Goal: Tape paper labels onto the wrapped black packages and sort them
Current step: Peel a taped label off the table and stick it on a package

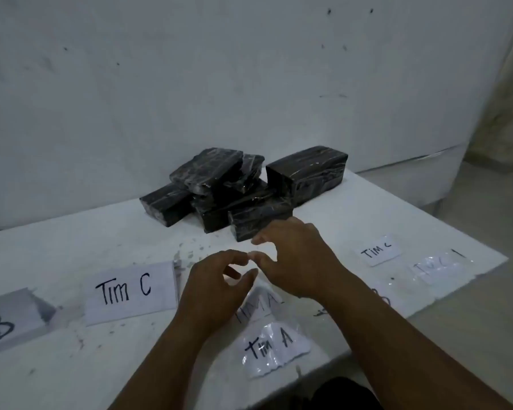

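Table [353, 202], white and marked with dark flecks, serves as the work surface. Stack of wrapped black packages [243, 187] lies at its far centre, against the wall; none carries a label. All positions below refer to this stack. Large "Tim C" sheet [129, 291] lies nearer the camera and to the left. Small "Tim A" label [274, 347], under glossy tape, lies nearest the camera. Small "Tim C" label [378, 250] lies to the near right.

Left hand [216, 294] and right hand [299, 258] meet just in front of the stack, fingertips touching. Whether they pinch tape or paper cannot be determined.

Step in hand: probably preparing a label. Next move likely requires pressing a label flat onto one package.
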